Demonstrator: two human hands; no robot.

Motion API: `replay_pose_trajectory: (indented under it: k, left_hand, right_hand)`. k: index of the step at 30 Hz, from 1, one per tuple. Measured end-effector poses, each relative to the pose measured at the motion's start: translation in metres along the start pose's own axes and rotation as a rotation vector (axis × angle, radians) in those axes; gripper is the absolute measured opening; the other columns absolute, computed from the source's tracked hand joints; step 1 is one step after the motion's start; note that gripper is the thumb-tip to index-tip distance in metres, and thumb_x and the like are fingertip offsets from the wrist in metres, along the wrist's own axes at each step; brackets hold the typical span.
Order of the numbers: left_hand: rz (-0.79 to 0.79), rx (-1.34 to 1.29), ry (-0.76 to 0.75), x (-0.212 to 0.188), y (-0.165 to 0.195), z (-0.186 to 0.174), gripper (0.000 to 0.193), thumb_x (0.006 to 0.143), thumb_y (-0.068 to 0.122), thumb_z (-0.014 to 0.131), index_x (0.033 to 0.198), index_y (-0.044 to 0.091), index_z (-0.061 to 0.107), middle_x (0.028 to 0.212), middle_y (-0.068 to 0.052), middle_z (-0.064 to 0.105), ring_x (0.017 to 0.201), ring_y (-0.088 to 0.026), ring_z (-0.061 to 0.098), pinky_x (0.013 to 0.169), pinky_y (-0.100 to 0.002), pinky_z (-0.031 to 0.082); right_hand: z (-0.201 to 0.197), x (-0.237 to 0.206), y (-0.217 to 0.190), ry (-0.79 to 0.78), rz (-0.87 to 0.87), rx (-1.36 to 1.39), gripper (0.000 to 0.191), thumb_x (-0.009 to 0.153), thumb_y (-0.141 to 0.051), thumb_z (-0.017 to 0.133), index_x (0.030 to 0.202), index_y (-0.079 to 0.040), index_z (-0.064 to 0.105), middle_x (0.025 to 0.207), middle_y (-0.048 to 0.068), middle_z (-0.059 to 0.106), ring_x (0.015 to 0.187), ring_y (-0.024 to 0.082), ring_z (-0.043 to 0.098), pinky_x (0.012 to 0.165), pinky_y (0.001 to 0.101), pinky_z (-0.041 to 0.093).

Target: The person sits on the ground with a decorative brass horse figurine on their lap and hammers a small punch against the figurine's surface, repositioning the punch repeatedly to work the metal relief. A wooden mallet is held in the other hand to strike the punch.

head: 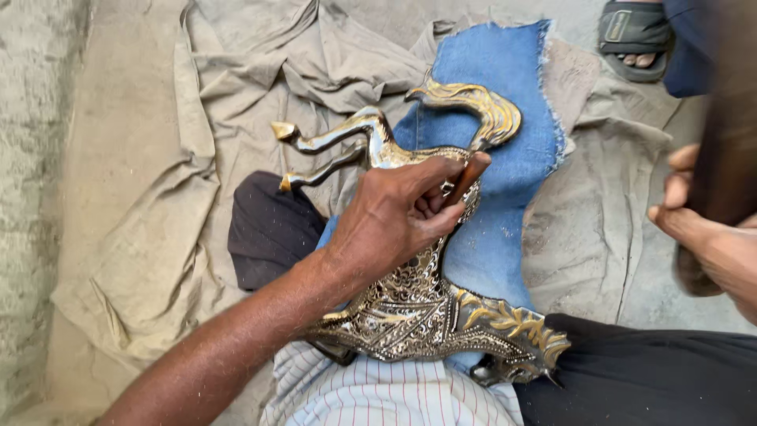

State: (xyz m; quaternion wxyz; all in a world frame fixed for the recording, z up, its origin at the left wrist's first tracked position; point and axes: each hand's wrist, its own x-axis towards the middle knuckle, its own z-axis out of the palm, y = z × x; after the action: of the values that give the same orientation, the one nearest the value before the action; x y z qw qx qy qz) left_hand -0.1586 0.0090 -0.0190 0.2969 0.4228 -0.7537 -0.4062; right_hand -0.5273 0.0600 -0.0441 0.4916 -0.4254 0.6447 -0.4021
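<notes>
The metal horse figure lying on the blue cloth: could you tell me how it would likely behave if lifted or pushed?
The metal horse figure looks rigid and probably heavy for its size. Its polished surface may be slippery. The thin legs and tail stick out, so they could snag the blue cloth.

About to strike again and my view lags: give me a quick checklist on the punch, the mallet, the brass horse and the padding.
1. Left hand grips the punch: ok.
2. Punch tip seated on the brass horse: cannot tell, the fingers hide it.
3. Right hand holds the mallet: ok, though blurred.
4. Horse lies on the blue denim pad: ok.
5. Another person's sandalled foot apart from the horse: ok.
</notes>
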Motion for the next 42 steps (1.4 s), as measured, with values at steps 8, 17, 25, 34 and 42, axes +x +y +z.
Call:
replay_pose_trajectory:
  k: [8, 17, 25, 34, 42]
  left_hand:
    - [0.029, -0.028, 0.026, -0.003, 0.01, -0.004, 0.045, 0.089, 0.009, 0.081, 0.13, 0.01, 0.065, 0.077, -0.004, 0.067, 0.065, -0.01, 0.066, 0.061, -0.028, 0.057]
    - [-0.041, 0.042, 0.002, -0.005, 0.01, 0.001, 0.036, 0.086, 0.01, 0.081, 0.119, 0.009, 0.065, 0.078, -0.004, 0.068, 0.068, -0.009, 0.067, 0.061, -0.029, 0.057]
    - [-0.023, 0.097, -0.028, 0.0, 0.014, -0.001, 0.027, 0.085, 0.01, 0.083, 0.101, 0.005, 0.062, 0.071, -0.006, 0.062, 0.062, -0.016, 0.065, 0.058, -0.034, 0.052]
    - [-0.018, 0.099, -0.054, 0.004, 0.014, 0.001, 0.03, 0.083, 0.012, 0.085, 0.102, 0.006, 0.063, 0.074, -0.006, 0.067, 0.066, -0.018, 0.069, 0.058, -0.036, 0.053]
    - [0.171, -0.031, -0.017, 0.007, 0.033, -0.012, 0.039, 0.09, 0.01, 0.08, 0.126, 0.008, 0.064, 0.105, -0.007, 0.075, 0.082, -0.016, 0.077, 0.07, -0.032, 0.064]
  right_hand:
    - [-0.023, -0.018, 0.035, 0.11, -0.17, -0.709, 0.025, 0.101, 0.005, 0.07, 0.122, -0.002, 0.06, 0.093, 0.009, 0.061, 0.063, 0.019, 0.055, 0.059, 0.03, 0.046]
    - [0.014, -0.029, -0.004, 0.157, -0.278, -0.718, 0.028, 0.093, 0.007, 0.072, 0.118, -0.002, 0.064, 0.095, 0.007, 0.064, 0.089, 0.012, 0.062, 0.08, 0.0265, 0.052]
    - [0.025, -0.022, -0.029, 0.078, -0.105, -0.404, 0.034, 0.081, 0.01, 0.07, 0.11, -0.004, 0.061, 0.091, 0.004, 0.064, 0.081, 0.011, 0.063, 0.071, 0.0282, 0.052]
    - [0.024, -0.026, -0.019, 0.179, -0.104, -0.421, 0.027, 0.092, 0.004, 0.068, 0.113, -0.011, 0.061, 0.091, 0.0, 0.062, 0.081, 0.01, 0.06, 0.073, 0.0233, 0.05]
    - [0.024, -0.069, -0.013, 0.096, 0.009, -0.527, 0.023, 0.091, 0.004, 0.08, 0.102, 0.003, 0.059, 0.08, 0.01, 0.067, 0.068, 0.021, 0.067, 0.058, 0.0358, 0.054]
